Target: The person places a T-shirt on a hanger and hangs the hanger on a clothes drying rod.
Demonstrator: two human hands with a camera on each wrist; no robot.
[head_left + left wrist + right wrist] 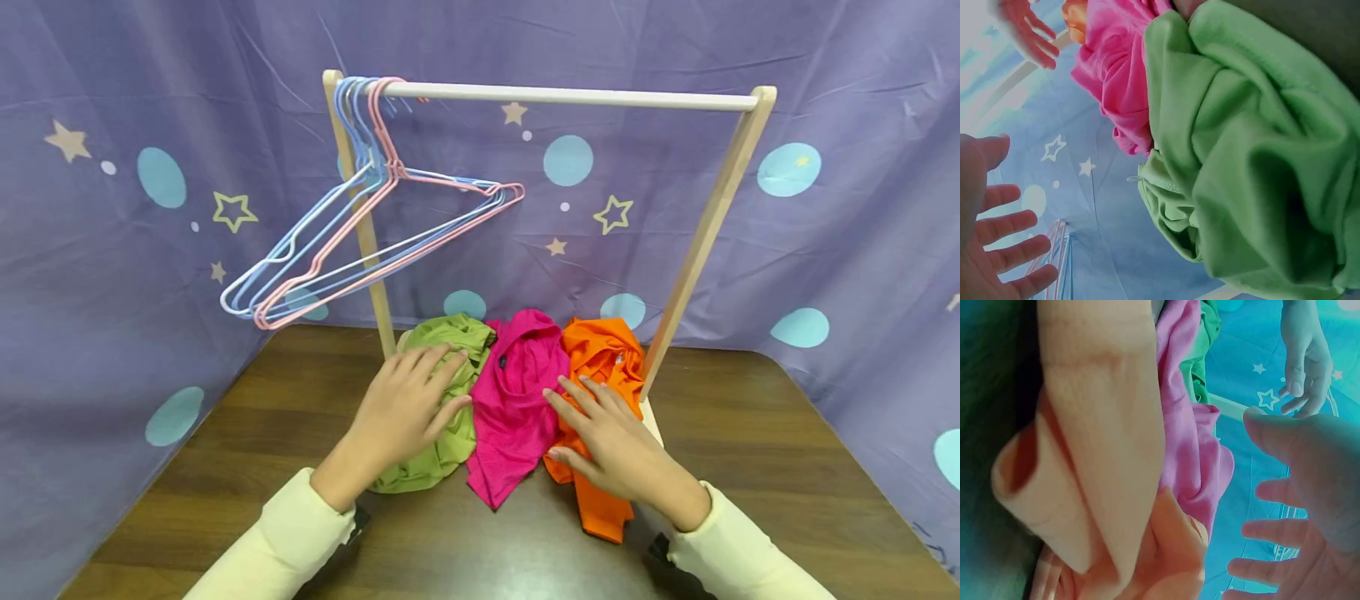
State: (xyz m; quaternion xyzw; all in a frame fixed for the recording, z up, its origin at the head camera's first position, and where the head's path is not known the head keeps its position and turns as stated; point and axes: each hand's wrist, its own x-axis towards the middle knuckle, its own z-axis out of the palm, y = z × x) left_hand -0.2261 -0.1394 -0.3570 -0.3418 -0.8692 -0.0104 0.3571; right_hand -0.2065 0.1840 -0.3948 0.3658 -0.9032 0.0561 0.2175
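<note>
My left hand (408,408) hovers palm down over a crumpled green garment (442,450), fingers spread and holding nothing. Over the orange garment (603,504) is my right hand (618,442), its fingers also extended and loosely parted. Between the two hands a bunched magenta garment (517,400) lies on the table, its pointed end toward me. The left wrist view shows a gap between the left hand (1004,237) and the green cloth (1241,156). In the right wrist view, the right hand (1291,531) is likewise apart from the orange cloth (1104,425).
A wooden garment rack with a white rail (570,95) stands behind the clothes. Several blue, white and pink hangers (322,258) hang at its left end. The brown table (225,467) ends at a purple curtain (660,50) with stars and dots.
</note>
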